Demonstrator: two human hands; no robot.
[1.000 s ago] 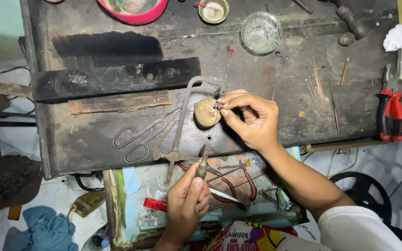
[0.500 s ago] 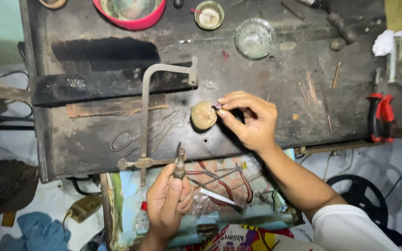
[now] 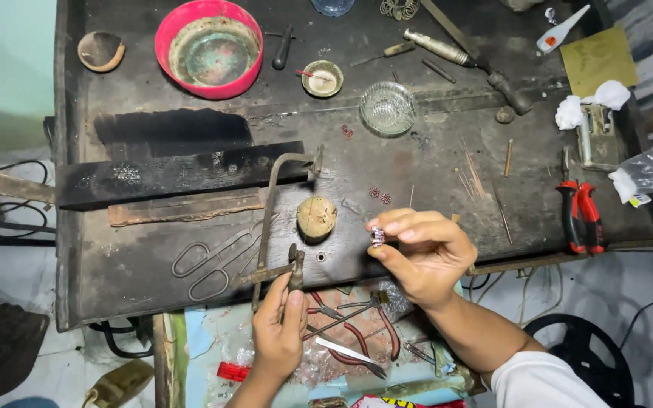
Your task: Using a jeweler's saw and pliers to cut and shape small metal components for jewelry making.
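Your right hand (image 3: 425,253) pinches a small ring (image 3: 378,236) at its nine o'clock. Your left hand (image 3: 281,325) grips the saw (image 3: 270,219) handle, frame toward twelve o'clock on the counter (image 3: 432,181).

Left hand (image 3: 280,326) clenched in a closed grip, right hand (image 3: 421,253) fingertips pinched together.

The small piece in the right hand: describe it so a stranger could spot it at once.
Start at the dark workbench and find the round tan block near its front edge. Just right of it, the right hand pinches a small ring-like jewellery piece, silvery with purplish specks, the only item lifted off the bench.
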